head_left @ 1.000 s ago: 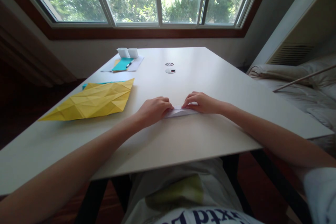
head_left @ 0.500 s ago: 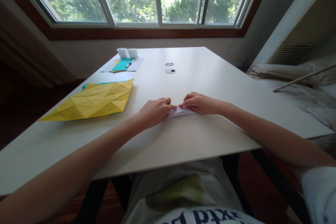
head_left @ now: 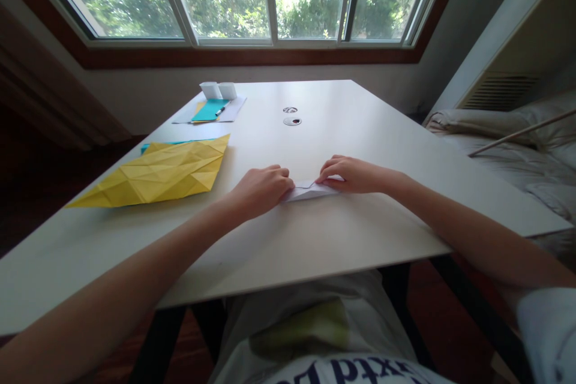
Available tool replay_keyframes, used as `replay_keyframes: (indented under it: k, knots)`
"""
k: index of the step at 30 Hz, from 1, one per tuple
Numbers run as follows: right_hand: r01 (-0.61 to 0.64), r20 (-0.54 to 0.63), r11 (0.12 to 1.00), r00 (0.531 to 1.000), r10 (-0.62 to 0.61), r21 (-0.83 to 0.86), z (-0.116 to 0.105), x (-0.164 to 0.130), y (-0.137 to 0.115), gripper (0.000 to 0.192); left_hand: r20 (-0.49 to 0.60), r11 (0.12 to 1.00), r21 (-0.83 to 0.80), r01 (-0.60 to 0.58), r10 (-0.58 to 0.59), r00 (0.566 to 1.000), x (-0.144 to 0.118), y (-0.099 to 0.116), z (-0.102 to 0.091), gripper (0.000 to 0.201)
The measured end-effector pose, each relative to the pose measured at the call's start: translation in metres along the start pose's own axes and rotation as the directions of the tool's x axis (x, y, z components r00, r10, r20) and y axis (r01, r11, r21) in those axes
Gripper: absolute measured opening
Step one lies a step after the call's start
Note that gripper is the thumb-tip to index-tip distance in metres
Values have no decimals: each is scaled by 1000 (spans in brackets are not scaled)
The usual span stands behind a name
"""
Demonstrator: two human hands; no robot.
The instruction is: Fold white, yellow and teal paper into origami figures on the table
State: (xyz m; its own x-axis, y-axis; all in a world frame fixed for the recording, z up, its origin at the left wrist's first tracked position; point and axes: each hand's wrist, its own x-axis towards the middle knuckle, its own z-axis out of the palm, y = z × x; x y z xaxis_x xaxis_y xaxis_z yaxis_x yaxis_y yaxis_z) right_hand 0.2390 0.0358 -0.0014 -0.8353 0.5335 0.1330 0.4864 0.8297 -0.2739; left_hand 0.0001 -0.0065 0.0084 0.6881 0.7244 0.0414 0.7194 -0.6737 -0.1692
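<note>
A small piece of folded white paper (head_left: 309, 192) lies on the white table (head_left: 288, 234) near its front edge, between my two hands. My left hand (head_left: 265, 189) grips its left end, fingers curled and thumb against the fold. At the other end, my right hand (head_left: 348, 174) pinches the paper between thumb and fingers. A crease line shows along the paper's upper side in the gap between the hands. Both ends of the paper are partly hidden by my fingers.
Left of my hands lies a large creased yellow paper (head_left: 166, 171) over a turquoise sheet (head_left: 150, 147). Farther back are white folded pieces (head_left: 219, 90), a turquoise paper (head_left: 209, 111) and a pen (head_left: 221, 110). Two round table inserts (head_left: 292, 122) sit mid-table. A padded sofa (head_left: 495, 138) stands at right.
My hands have moved apart along the paper, the left one leftward and the right one rightward. More of the white paper now shows between them.
</note>
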Motion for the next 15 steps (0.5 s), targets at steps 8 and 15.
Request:
replay_keyframes:
  k: [8, 15]
  knots:
    - [-19, 12, 1000, 1000, 20, -17, 1, -1, 1, 23, 24, 999, 23, 25, -26, 999, -3, -1, -4, 22]
    - [13, 26, 998, 1000, -12, -55, 4, -2, 0, 38, 56, 998, 56, -11, 8, 998, -5, 2, 1, 43]
